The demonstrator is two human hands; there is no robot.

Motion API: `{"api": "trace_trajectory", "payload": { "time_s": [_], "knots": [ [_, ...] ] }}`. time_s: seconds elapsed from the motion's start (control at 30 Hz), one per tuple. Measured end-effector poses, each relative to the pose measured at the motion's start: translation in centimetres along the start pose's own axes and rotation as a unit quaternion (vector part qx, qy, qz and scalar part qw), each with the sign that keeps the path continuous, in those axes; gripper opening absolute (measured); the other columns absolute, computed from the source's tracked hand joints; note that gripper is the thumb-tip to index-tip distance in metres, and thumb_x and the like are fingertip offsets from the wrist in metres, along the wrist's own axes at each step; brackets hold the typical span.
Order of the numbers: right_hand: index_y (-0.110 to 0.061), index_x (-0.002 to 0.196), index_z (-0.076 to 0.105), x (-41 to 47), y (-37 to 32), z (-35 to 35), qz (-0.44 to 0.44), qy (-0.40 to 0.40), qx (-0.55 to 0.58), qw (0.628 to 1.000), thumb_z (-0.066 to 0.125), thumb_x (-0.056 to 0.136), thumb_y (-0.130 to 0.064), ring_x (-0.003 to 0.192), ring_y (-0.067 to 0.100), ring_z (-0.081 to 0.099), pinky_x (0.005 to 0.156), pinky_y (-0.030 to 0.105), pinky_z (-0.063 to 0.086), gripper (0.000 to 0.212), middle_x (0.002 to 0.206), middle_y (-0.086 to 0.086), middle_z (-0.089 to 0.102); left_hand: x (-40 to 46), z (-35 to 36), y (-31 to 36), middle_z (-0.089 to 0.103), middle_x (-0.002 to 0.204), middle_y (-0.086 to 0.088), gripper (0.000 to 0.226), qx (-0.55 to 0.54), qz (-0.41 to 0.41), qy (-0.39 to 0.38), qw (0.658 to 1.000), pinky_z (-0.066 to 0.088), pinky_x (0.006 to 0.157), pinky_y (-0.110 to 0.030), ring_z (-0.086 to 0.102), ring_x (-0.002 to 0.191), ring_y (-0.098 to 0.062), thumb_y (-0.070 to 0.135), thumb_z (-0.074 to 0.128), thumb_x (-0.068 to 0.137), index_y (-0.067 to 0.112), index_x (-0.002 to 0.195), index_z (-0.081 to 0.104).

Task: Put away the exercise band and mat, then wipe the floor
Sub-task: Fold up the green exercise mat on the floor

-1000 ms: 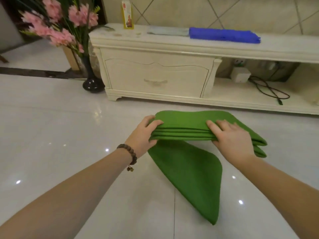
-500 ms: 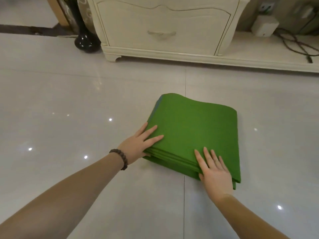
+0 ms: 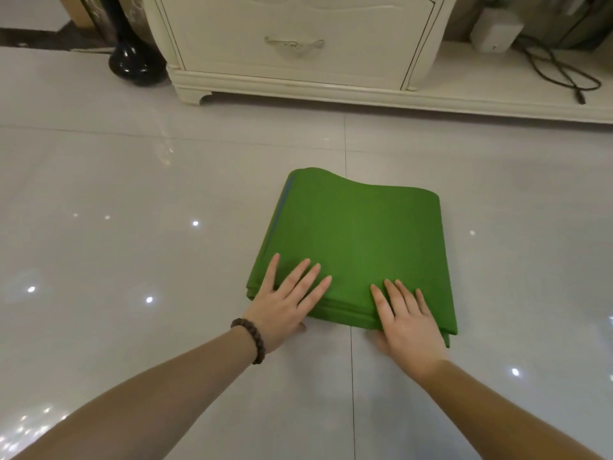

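Observation:
The green mat (image 3: 358, 240) lies folded into a thick rectangular stack on the glossy tiled floor (image 3: 132, 227), its far fold slightly humped. My left hand (image 3: 285, 303), with a bead bracelet on the wrist, has its fingers spread on top of the mat's near left corner and its thumb tucked below the edge. My right hand (image 3: 408, 323) sits the same way on the near right part, thumb under the layers. No exercise band is in view.
A cream cabinet (image 3: 298, 71) with a drawer stands just beyond the mat. A black vase (image 3: 132, 61) sits at the cabinet's left foot. On the low shelf to the right are a white box (image 3: 494, 34) and a black cable (image 3: 560, 71).
The hanging flap of the mat has been folded in and the stack laid flat on the floor. Both hands moved closer together along the near edge. The view has tilted down.

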State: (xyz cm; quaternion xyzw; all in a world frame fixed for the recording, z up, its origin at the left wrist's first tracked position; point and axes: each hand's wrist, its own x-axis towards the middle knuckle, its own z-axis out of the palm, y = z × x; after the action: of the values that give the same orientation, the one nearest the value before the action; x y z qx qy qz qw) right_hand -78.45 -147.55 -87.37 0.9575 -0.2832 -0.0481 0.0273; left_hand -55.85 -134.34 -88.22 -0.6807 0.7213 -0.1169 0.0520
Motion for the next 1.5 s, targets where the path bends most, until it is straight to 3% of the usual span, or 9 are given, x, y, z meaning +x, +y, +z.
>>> {"api": "trace_trajectory", "payload": {
  "time_s": [0.13, 0.27, 0.5, 0.77, 0.93, 1.13, 1.23, 1.33, 1.5],
  "knots": [
    [-0.005, 0.125, 0.048, 1.1, 2.8, -4.6, -0.011, 0.113, 0.003, 0.993, 0.045, 0.073, -0.034, 0.099, 0.036, 0.059, 0.09, 0.049, 0.047, 0.06, 0.114, 0.018, 0.06, 3.2, -2.8, -0.7, 0.057, 0.127, -0.011, 0.079, -0.03, -0.052, 0.068, 0.996, 0.031, 0.101, -0.059, 0.052, 0.116, -0.033, 0.031, 0.077, 0.069, 0.016, 0.139, 0.043],
    [-0.012, 0.138, 0.041, 3.9, 5.0, -10.4, 0.036, 0.099, -0.032, 0.994, 0.054, 0.074, -0.044, 0.101, 0.034, 0.052, 0.089, 0.047, 0.039, 0.073, 0.113, 0.017, 0.054, 8.7, -8.8, -5.1, 0.063, 0.107, -0.003, 0.059, -0.073, -0.047, 0.106, 0.991, 0.041, 0.089, -0.046, 0.057, 0.098, -0.026, 0.03, 0.078, 0.065, 0.017, 0.119, 0.058],
    [-0.026, 0.143, 0.032, 9.1, 9.7, -24.0, -0.019, 0.065, 0.028, 0.997, 0.055, 0.085, -0.053, 0.105, 0.025, 0.051, 0.088, 0.038, 0.042, 0.069, 0.113, 0.003, 0.055, 13.5, -21.0, -11.2, 0.053, 0.119, 0.005, 0.061, -0.089, -0.067, 0.025, 0.994, 0.037, 0.096, -0.043, 0.049, 0.107, -0.019, 0.052, 0.056, 0.08, 0.026, 0.133, 0.039],
    [-0.029, 0.147, 0.014, 11.2, 9.8, -23.7, -0.022, -0.049, 0.0, 0.999, 0.056, 0.068, -0.076, 0.125, 0.024, 0.04, 0.103, 0.043, 0.035, 0.1, 0.135, 0.003, 0.043, 14.7, -18.7, -10.3, 0.055, 0.119, -0.002, 0.092, -0.065, -0.116, -0.077, 0.988, 0.045, 0.092, -0.041, 0.054, 0.106, -0.023, 0.08, 0.059, 0.065, 0.019, 0.13, 0.038],
    [-0.021, 0.15, 0.009, 12.7, 4.6, -22.9, -0.065, 0.054, -0.041, 0.996, 0.046, 0.064, -0.085, 0.137, 0.025, 0.026, 0.112, 0.053, 0.02, 0.113, 0.148, 0.007, 0.03, 14.6, -18.7, -10.1, 0.055, 0.107, 0.0, 0.075, -0.065, -0.111, -0.053, 0.99, 0.044, 0.085, -0.039, 0.053, 0.097, -0.022, 0.076, 0.058, 0.068, 0.021, 0.115, 0.042],
    [-0.023, 0.143, 0.024, 10.6, 9.3, -22.0, -0.062, 0.055, -0.048, 0.995, 0.042, 0.065, -0.085, 0.118, 0.021, 0.045, 0.103, 0.039, 0.035, 0.101, 0.13, 0.001, 0.049, 13.9, -18.9, -10.1, 0.053, 0.109, 0.003, 0.079, -0.06, -0.113, -0.071, 0.989, 0.041, 0.085, -0.039, 0.051, 0.099, -0.022, 0.082, 0.054, 0.065, 0.029, 0.121, 0.039],
    [-0.027, 0.138, 0.028, 9.0, 12.9, -22.2, -0.014, 0.005, -0.03, 0.999, 0.054, 0.059, -0.084, 0.112, 0.021, 0.05, 0.094, 0.037, 0.04, 0.101, 0.123, -0.001, 0.052, 13.4, -19.1, -10.1, 0.054, 0.114, 0.005, 0.086, -0.068, -0.105, -0.097, 0.987, 0.044, 0.085, -0.038, 0.053, 0.101, -0.021, 0.08, 0.061, 0.062, 0.03, 0.127, 0.036],
    [-0.03, 0.127, 0.033, 8.8, 14.0, -22.3, 0.0, -0.022, -0.029, 0.999, 0.066, 0.064, -0.07, 0.102, 0.021, 0.054, 0.081, 0.035, 0.046, 0.081, 0.111, -0.004, 0.055, 13.2, -19.4, -10.1, 0.058, 0.106, 0.008, 0.068, -0.072, -0.1, -0.083, 0.989, 0.048, 0.077, -0.035, 0.055, 0.091, -0.017, 0.071, 0.062, 0.071, 0.028, 0.119, 0.04],
    [-0.02, 0.11, 0.047, 9.0, 13.7, -21.9, -0.009, 0.136, -0.095, 0.986, 0.075, 0.067, -0.054, 0.085, 0.025, 0.054, 0.061, 0.032, 0.042, 0.061, 0.093, 0.001, 0.055, 12.7, -19.6, -10.4, 0.055, 0.103, 0.005, 0.051, 0.009, -0.113, 0.032, 0.993, 0.041, 0.08, -0.034, 0.051, 0.092, -0.02, 0.057, 0.061, 0.082, 0.024, 0.116, 0.042]
  ]
}}
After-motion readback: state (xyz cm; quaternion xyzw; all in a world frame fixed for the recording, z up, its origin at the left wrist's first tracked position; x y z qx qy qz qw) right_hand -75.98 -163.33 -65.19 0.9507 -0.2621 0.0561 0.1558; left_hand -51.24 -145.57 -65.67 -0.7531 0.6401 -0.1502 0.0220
